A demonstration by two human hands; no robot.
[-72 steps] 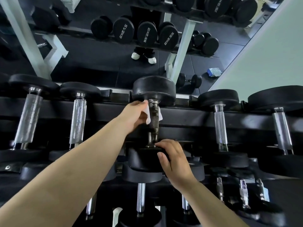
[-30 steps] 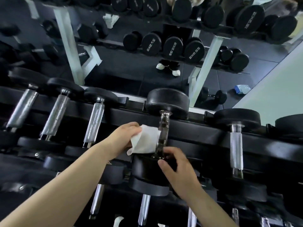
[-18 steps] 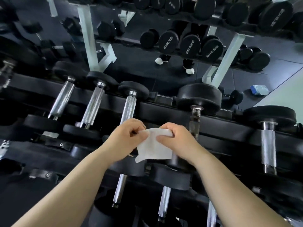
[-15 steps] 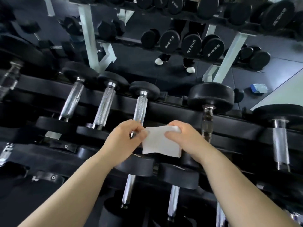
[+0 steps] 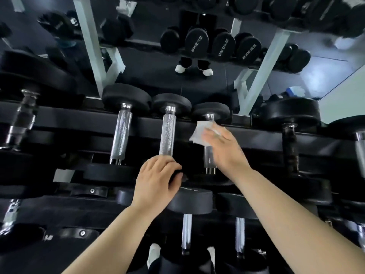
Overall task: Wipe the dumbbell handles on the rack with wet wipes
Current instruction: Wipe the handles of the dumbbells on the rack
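Several black dumbbells with knurled chrome handles lie side by side on the black rack. My right hand holds a white wet wipe against the upper part of one chrome handle; the wipe sticks out to the left of my blurred fingers. My left hand lies lower, its fingers curled over the edge of a near dumbbell head just left of that handle. Two bare chrome handles, one and another, stand further left.
A dumbbell with a dark handle sits to the right. A lower tier holds more dumbbells. Behind the rack a mirror reflects racks, white shoes and a blue wipe pack.
Both hands held the wipe between them. My left hand has let go and dropped onto a dumbbell head; my right hand has carried the wipe up onto a chrome handle.
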